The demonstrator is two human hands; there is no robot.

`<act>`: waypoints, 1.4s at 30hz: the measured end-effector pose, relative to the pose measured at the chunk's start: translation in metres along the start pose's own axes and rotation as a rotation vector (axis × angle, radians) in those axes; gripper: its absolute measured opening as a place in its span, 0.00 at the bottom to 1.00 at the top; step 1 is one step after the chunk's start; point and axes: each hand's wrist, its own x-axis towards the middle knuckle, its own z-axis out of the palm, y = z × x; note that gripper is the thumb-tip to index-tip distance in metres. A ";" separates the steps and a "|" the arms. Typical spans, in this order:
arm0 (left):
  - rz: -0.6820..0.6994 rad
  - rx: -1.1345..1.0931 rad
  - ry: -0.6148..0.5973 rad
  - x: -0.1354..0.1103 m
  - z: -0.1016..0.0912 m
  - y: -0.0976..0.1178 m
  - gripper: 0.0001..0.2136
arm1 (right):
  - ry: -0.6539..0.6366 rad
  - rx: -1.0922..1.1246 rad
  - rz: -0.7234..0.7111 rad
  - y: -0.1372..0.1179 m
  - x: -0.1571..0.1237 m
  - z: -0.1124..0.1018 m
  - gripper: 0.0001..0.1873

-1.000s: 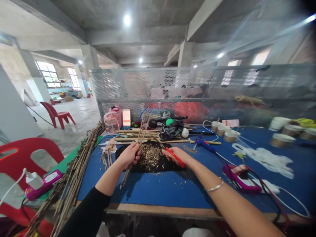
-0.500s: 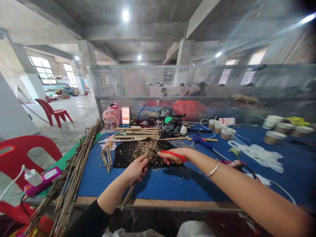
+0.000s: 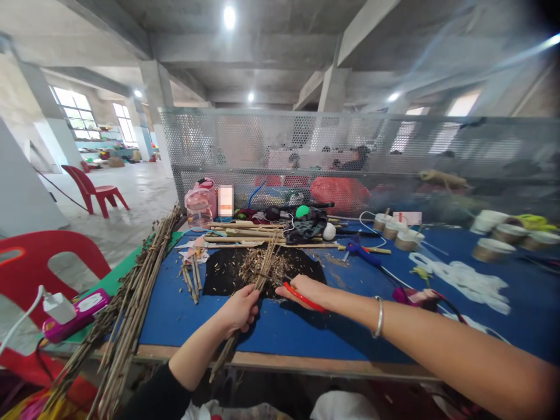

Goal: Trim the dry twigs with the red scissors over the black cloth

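My left hand [image 3: 242, 308] is closed around a small bundle of thin dry twigs [image 3: 266, 269], which slants up and away over the table. Red-handled scissors [image 3: 305, 296] are gripped in my right hand [image 3: 301, 289], their blades pointing left at the twigs just above my left fingers. Whether the blades touch the twigs I cannot tell. Beneath both hands lies a black cloth [image 3: 219, 274] strewn with a heap of short cut twig pieces [image 3: 250, 261]. Several short stick lengths [image 3: 191, 280] lie left of the cloth.
Long dry stalks [image 3: 140, 291] lie along the table's left side by a purple power strip [image 3: 79, 315]. Behind the cloth are longer sticks [image 3: 236, 239] and a white ball [image 3: 329, 231]. A blue glue gun [image 3: 363, 252] and several paper-like cups [image 3: 409, 239] stand or lie to the right.
My right hand has come slightly nearer with the scissors, whose handles now tilt down to the right. My left hand still grips the twigs, a little lower. The view has shifted slightly.
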 end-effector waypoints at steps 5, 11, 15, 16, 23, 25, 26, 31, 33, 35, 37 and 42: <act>0.017 0.023 -0.056 -0.003 0.001 0.000 0.15 | -0.254 -0.102 -0.040 -0.014 0.003 -0.022 0.35; 0.025 0.058 -0.020 -0.003 0.004 0.000 0.13 | -0.119 -0.086 -0.131 -0.015 0.005 -0.011 0.33; 0.019 0.048 -0.022 -0.004 0.003 0.001 0.12 | -0.083 -0.047 -0.053 -0.005 0.003 0.000 0.32; 0.020 0.051 -0.025 -0.004 0.003 0.001 0.12 | -0.093 -0.048 -0.041 -0.004 0.002 -0.002 0.32; 0.035 0.118 -0.056 -0.002 0.004 -0.001 0.12 | -0.294 -0.098 0.028 -0.018 0.004 -0.024 0.36; 0.041 0.133 -0.039 -0.001 0.004 -0.001 0.12 | -0.252 -0.096 0.010 -0.020 0.004 -0.021 0.36; 0.037 0.135 -0.030 -0.001 0.005 -0.001 0.12 | -0.215 -0.096 -0.014 -0.019 0.004 -0.018 0.36; 0.001 0.142 0.005 -0.003 0.007 0.003 0.10 | -0.100 -0.077 -0.036 -0.012 0.001 -0.003 0.33; -0.005 0.167 0.011 -0.003 0.008 0.005 0.09 | -0.091 -0.042 -0.015 -0.010 -0.002 -0.001 0.31; -0.004 0.193 0.008 -0.003 0.009 0.006 0.08 | -0.085 -0.020 -0.007 -0.008 -0.005 -0.001 0.30; -0.004 0.209 -0.002 -0.003 0.009 0.006 0.08 | -0.089 -0.028 -0.002 -0.007 -0.008 -0.003 0.29; -0.016 0.201 -0.022 0.000 0.007 0.003 0.09 | -0.130 -0.078 -0.045 -0.003 -0.013 -0.011 0.30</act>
